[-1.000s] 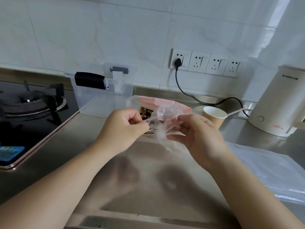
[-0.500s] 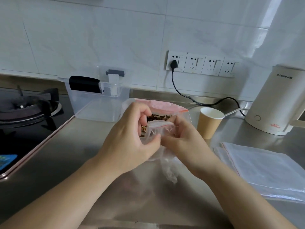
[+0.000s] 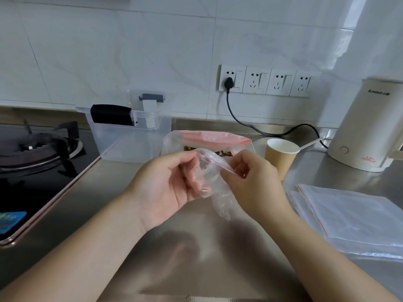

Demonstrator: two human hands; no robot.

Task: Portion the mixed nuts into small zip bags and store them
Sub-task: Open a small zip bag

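Note:
Above the steel counter I hold a small clear zip bag (image 3: pixel 214 184) with a red zip line between both hands. The fingers of my left hand (image 3: pixel 168 186) are inside its mouth and show through the plastic, with the thumb on the rim. My right hand (image 3: pixel 250 182) pinches the opposite rim at the red line. The bag's lower end hangs crumpled and looks empty. Behind my hands stands a large open bag of mixed nuts (image 3: pixel 207 142) with a pink top, its lower part hidden.
A clear plastic storage box (image 3: pixel 130 134) stands behind at the left. A paper cup (image 3: pixel 280 158) with a white spoon sits right of the nut bag. A stack of flat zip bags (image 3: pixel 353 214) lies at the right, a cream kettle (image 3: pixel 368 125) behind it, a gas hob (image 3: pixel 37 153) at the left.
My hands have drawn apart and spread the small bag's mouth open. My left fingers have gone inside it. The view has tilted slightly lower.

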